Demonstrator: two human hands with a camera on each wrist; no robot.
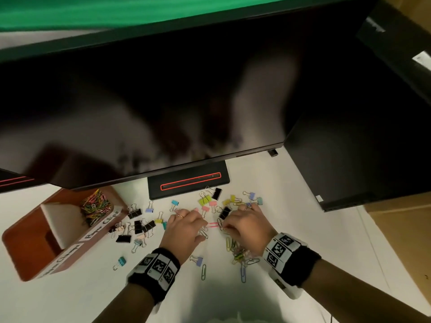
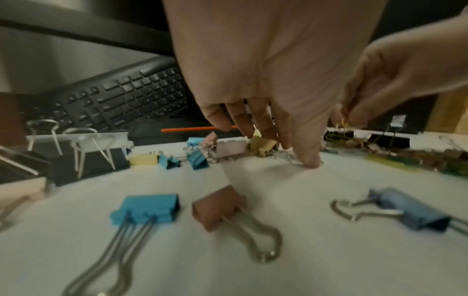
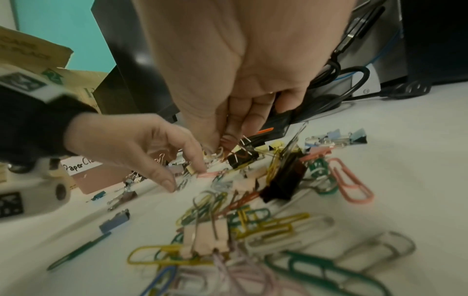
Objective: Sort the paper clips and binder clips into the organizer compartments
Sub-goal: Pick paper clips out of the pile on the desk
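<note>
A brown organizer [image 1: 30, 241] stands at the left; its far compartment, labelled for paper clips, holds coloured paper clips [image 1: 95, 206]. Binder clips [image 1: 137, 226] lie scattered over the white table, and a pile of loose paper clips [image 1: 238, 250] sits under my right wrist. My left hand [image 1: 204, 230] reaches down with its fingers spread, and its thumb tip [image 2: 310, 162] presses the table beside a silver clip, near a pink paper clip [image 1: 212, 224]. My right hand [image 1: 225, 227] pinches a small bunch of paper clips [image 3: 220, 150], a yellow one [image 2: 344, 122] among them, just above a black binder clip [image 3: 243, 158].
A large dark monitor [image 1: 140, 101] overhangs the table, and its black base [image 1: 189, 183] stands just behind the clips. A keyboard [image 2: 121, 100] lies behind, to the left. A second dark screen [image 1: 361, 159] and a cardboard box [image 1: 401, 229] close off the right side.
</note>
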